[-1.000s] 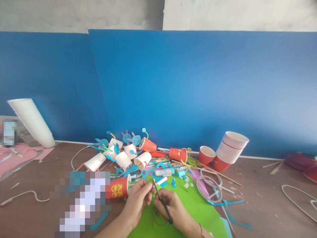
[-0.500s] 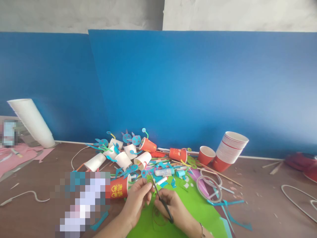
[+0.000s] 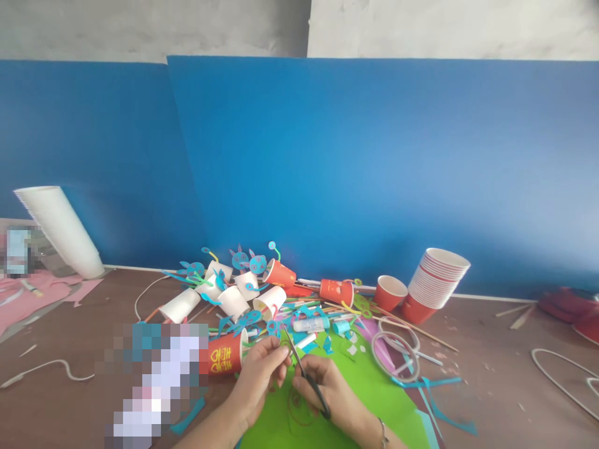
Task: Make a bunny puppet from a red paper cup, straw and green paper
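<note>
In my right hand (image 3: 325,388) I grip a pair of black-handled scissors (image 3: 314,391), blades pointing up and to the left. Their tips meet a small piece of green paper (image 3: 284,342), which my left hand (image 3: 262,371) pinches between thumb and fingers. Much of that piece is hidden by the fingers. Both hands hover over a large green sheet (image 3: 369,399) with a round figure drawn in red on it. Just left of my left hand lies a red paper cup (image 3: 219,355) with yellow characters.
Behind the hands lie several white cups (image 3: 233,302) with blue paper animal shapes, and a glue stick (image 3: 311,324). A tape roll (image 3: 397,357) sits at the right. Stacked cups (image 3: 437,280) stand by the blue partition (image 3: 355,174). White stacked cups (image 3: 60,231) lean at far left.
The scissors and my right hand have shifted very slightly. My left hand keeps its pinch on the green paper piece.
</note>
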Motion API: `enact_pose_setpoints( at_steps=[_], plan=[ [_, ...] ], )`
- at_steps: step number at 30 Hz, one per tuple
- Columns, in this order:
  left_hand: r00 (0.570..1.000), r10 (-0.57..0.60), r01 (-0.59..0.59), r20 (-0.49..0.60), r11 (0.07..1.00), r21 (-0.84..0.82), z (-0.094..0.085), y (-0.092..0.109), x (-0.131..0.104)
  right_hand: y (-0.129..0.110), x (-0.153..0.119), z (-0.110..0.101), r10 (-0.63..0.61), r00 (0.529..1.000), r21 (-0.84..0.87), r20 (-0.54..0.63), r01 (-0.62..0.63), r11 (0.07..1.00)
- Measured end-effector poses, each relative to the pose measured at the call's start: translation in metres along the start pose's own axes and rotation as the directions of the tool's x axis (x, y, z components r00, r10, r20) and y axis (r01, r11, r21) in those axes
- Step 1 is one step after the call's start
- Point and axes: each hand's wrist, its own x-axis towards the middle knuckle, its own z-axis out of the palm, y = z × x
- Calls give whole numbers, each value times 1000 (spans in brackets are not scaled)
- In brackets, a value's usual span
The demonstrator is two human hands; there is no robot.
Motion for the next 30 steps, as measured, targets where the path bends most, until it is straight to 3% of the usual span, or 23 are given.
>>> enact_pose_setpoints(
  at_steps=[14,21,30],
  plan=[
    [999,18,-18,-36,1000,3,0,1,0,-2,-1,-1,-7,1000,-26,-2,7,1000],
    [1000,9,-9,-3,999,53,1,-2,1,1,-1,2,-2,1000,97,26,-1,995],
    [1000,-5,6,-24,999,45,2,1,-1,-4,-1,-1,-4,1000,33,3,4,999]
  ],
)
